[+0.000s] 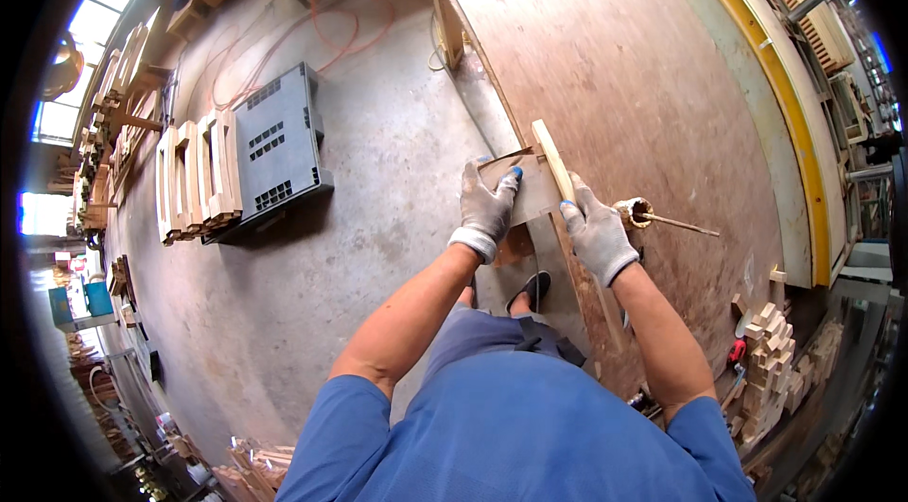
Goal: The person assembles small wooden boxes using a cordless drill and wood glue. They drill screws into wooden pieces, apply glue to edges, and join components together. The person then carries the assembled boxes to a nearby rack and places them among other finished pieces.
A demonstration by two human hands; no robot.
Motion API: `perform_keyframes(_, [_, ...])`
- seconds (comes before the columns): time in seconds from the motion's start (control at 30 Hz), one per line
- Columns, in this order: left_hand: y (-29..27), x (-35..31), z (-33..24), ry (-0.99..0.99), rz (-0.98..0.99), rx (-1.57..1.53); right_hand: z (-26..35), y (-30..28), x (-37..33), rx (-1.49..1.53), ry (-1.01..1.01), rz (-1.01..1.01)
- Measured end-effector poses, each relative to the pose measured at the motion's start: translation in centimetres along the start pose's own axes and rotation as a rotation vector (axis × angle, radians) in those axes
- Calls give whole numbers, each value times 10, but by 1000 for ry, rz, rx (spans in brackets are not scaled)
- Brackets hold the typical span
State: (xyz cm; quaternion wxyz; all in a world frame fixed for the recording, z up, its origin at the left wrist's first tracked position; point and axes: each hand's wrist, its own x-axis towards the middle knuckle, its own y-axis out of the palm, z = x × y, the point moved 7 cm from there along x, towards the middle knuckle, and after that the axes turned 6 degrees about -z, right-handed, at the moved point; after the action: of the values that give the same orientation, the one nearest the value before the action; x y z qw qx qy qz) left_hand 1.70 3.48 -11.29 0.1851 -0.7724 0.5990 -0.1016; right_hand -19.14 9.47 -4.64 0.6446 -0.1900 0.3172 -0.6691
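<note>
Both my hands wear pale grey work gloves, with blue at some fingertips. My left hand [489,202] grips the left side of a flat grey-brown piece [537,192] with a dark upper edge; whether it is board or stiff sheet I cannot tell. In my right hand [602,233] is a narrow, pale wood strip [551,158], held at its near end. The strip slants away from me along the flat piece's right side, over the worktable's left edge. Just right of my right hand, a round, crusted pot [633,211] holds a thin stick [683,223].
The wooden worktable [653,105] extends ahead and right. A yellow-edged rail [790,105] runs beyond it. Stacked wood blocks [768,360] sit at lower right. On the left floor, wooden frames [197,179] lean by a dark grey plastic pallet [279,138]. An orange hose [355,25] trails behind.
</note>
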Motion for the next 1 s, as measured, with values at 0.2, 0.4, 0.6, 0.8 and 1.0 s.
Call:
perform_keyframes(0.2, [-5,-3,-8,-2,-41,34,-6,-7,-42,-59,-57,-28])
perform_keyframes(0.4, [-1,0,-1,40,-40,134,-67,-22,-132,-120,176,28])
perform_keyframes(0.6, [0,8,12,41,-59,124,-37,-34,-128,178,244,55])
perform_keyframes(0.8, [-20,20,-21,-43,180,202,-39,-6,-135,552,350,108])
perform_keyframes(1.0, [-10,53,-77,307,700,427,-15,7,-148,645,447,-12])
